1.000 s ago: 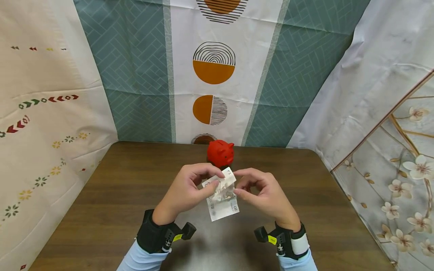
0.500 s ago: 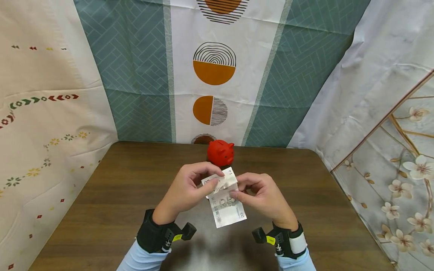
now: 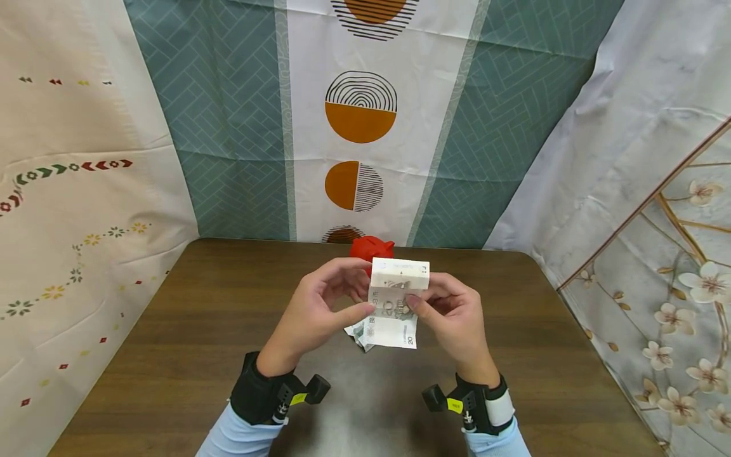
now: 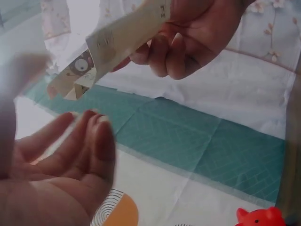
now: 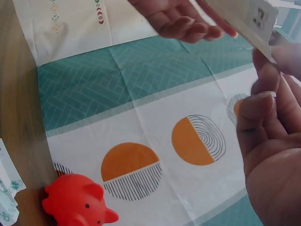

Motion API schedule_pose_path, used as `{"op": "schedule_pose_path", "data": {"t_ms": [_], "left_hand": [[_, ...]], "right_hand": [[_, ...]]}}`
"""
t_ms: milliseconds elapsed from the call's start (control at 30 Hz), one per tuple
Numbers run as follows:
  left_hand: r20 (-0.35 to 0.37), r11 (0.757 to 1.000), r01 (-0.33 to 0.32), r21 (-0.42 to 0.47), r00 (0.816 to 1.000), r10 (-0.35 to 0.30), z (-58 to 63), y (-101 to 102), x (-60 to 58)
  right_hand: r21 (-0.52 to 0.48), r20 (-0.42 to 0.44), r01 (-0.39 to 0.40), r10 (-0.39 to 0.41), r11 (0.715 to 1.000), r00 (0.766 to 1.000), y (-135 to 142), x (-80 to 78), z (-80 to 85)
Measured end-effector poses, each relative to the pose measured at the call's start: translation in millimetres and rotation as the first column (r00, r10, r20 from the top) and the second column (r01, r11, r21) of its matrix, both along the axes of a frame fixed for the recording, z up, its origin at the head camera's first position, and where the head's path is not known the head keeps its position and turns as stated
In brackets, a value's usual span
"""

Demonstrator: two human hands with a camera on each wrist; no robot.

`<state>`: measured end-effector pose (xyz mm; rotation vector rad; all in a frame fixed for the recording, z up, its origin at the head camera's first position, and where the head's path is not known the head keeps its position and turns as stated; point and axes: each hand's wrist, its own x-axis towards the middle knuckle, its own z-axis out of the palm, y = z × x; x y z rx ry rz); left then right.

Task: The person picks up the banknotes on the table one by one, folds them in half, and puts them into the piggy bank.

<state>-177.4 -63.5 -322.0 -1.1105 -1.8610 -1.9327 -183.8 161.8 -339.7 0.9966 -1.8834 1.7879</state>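
A creased banknote (image 3: 394, 327) marked 20 hangs above the table, folded over at its top. My right hand (image 3: 461, 314) pinches its right side, thumb on the front and fingers behind. My left hand (image 3: 320, 311) is beside it, fingers loosely bent and spread from the thumb, with the thumb tip right at the note's left edge. In the left wrist view, the left fingers (image 4: 96, 146) hold nothing and are apart from the note (image 4: 127, 40). Behind stands a red piggy bank (image 3: 365, 246), partly hidden by the note in the head view.
Greenish, crumpled paper money (image 3: 358, 333) lies on the brown wooden table (image 3: 228, 330) below the held note, and it shows beside the piggy bank in the right wrist view. Patterned cloths (image 3: 240, 127) hang around the back and sides of the table.
The right hand has taken the note off to the right and up, out of the left hand's pinch. The left fingers have spread, and paper money beneath has come into view.
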Motion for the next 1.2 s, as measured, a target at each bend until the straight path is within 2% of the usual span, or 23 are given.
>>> {"op": "schedule_pose_path", "data": {"t_ms": [133, 267, 500, 833, 933, 1067, 1200], "left_hand": [[0.079, 0.997, -0.036, -0.066, 0.996, 0.041, -3.0, 3, -0.5], [0.119, 0.997, -0.047, -0.054, 0.991, 0.053, -4.0, 5, 0.0], [0.117, 0.998, -0.059, -0.032, 0.991, 0.062, -4.4, 7, 0.9], [0.104, 0.999, -0.047, 0.009, 0.994, 0.046, -5.4, 7, 0.4], [0.085, 0.999, -0.009, 0.034, 0.996, 0.006, -5.6, 7, 0.4], [0.042, 0.995, 0.060, 0.077, 0.997, -0.063, -5.4, 6, 0.7], [0.004, 0.991, 0.092, 0.101, 0.996, -0.093, -4.8, 6, 0.9]], "right_hand": [[-0.039, -0.021, 0.030, -0.031, 0.999, 0.999, -1, 0.2, -0.1], [-0.039, -0.043, 0.024, -0.026, 0.999, 0.999, -1, 0.2, 0.3], [-0.022, -0.051, 0.020, -0.021, 1.000, 0.998, -3, 0.8, 0.8], [-0.059, -0.045, 0.000, -0.003, 0.998, 0.999, -1, -0.8, -1.8], [-0.074, -0.051, -0.033, 0.029, 0.997, 0.998, 1, -2.3, -4.7], [-0.105, -0.084, -0.127, 0.119, 0.986, 0.989, 5, -6.0, -8.8], [-0.116, -0.131, -0.200, 0.185, 0.973, 0.974, 5, -8.1, -9.3]]}}
